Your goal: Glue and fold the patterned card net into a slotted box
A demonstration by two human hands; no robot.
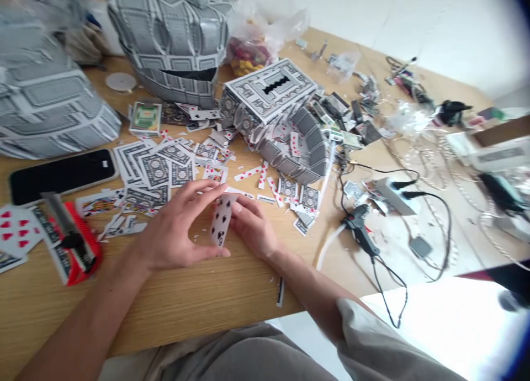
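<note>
Head view: one card (222, 221) is held upright above the table (165, 303) by both hands. By the left hand (176, 226) it is spanned, fingertips at the upper edge and thumb at the lower. By the right hand (254, 226) it is pinched at the upper right side, thumb against the face. Spade pips are shown; the numeral in the lower corner is legible as a 6 or a 9, which of the two cannot be told.

A red knife (85, 248) is laid at the left, over cut card strips, with heart-marked cards (19, 229) beside it. Behind it a phone (62, 176) is placed, its screen dark and no writing displayed. The green label of the pack (146, 117) is too blurred to be read. Patterned card backs (155, 163) are spread beyond the hands. Farther back, a slotted box (271, 88) is noted, its print unreadable. A black tool (360, 226) is set at the right, no brand discernible.
</note>
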